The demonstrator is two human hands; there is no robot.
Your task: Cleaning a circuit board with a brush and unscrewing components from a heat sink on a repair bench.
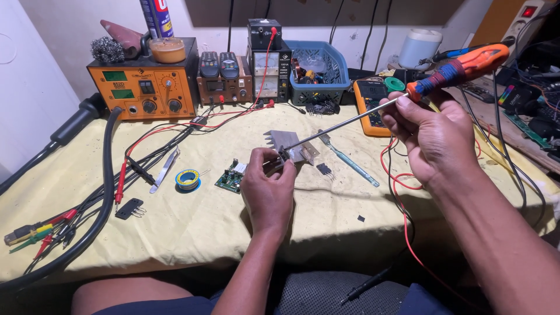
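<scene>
My left hand (269, 188) pinches a finned aluminium heat sink (290, 144) just above the yellow cloth of the bench. My right hand (430, 134) grips a long screwdriver (455, 71) with an orange, red and blue handle; its thin steel shaft slants down left and its tip meets the heat sink by my left fingers. A small green circuit board (229, 178) lies just left of my left hand. A black transistor (324, 170) lies to the right of the heat sink.
An orange soldering station (143, 81), a bench power supply (269, 64), a blue basket (318, 73) and a yellow multimeter (368, 102) line the back. Solder spool (188, 179), tweezers (164, 170), a brush (350, 160) and red and black leads (119, 181) lie on the yellow cloth (192, 233).
</scene>
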